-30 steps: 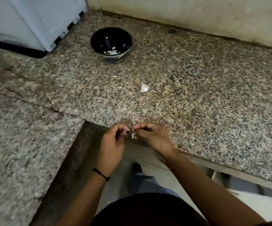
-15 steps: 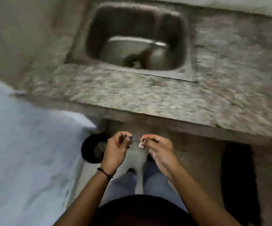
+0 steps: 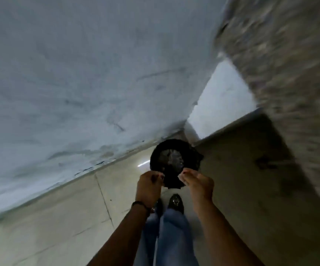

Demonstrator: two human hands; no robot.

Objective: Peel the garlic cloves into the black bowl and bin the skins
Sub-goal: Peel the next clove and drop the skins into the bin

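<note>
Round black bag-lined bin (image 3: 192, 157) on pale tiled floor (image 3: 69, 217), just beyond left hand (image 3: 149, 186) and right hand (image 3: 198, 182). Both hands curl fingertips into a pinch; contents indiscernible through blur. Speckled granite tabletop (image 3: 290, 64) right of right hand, smeared.

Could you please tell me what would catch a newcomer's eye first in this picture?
The black-lined bin on the floor at centre draws the eye first, with the left hand, fingers curled, and the right hand, fingertips bunched, just above its near edge; blur hides whether either holds anything. Then the pale scuffed wall fills the upper left and the blurred speckled counter the upper right.
</note>
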